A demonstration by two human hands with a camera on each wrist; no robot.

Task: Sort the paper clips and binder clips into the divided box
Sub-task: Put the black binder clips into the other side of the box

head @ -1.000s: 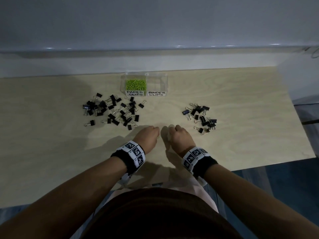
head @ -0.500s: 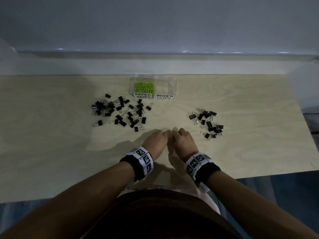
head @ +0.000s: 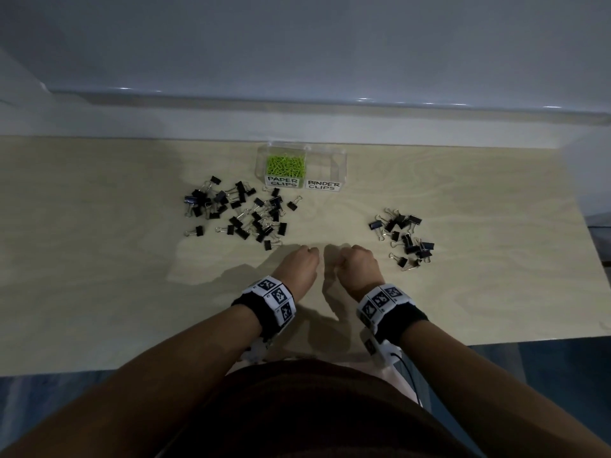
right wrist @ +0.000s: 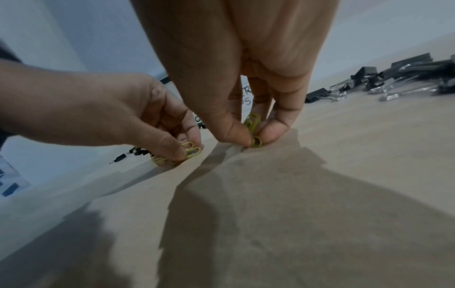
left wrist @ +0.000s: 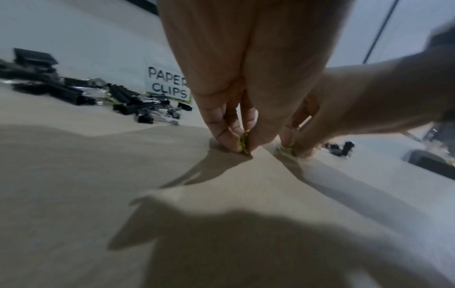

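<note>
My left hand and right hand are side by side on the table, knuckles up, between the two piles. In the left wrist view the left fingers pinch green paper clips against the wood. The right wrist view has the right thumb and fingers pinching green paper clips too. The clear divided box stands at the back. Its PAPER CLIPS side holds green paper clips; its BINDER CLIPS side looks empty.
A wide scatter of black binder clips lies left of the box, and a smaller pile of them lies to the right. A grey wall ledge runs behind the table. The table's front edge is near my body.
Both hands stay low at the table's front middle; the gap between them has widened slightly. The box and both piles have not moved.
</note>
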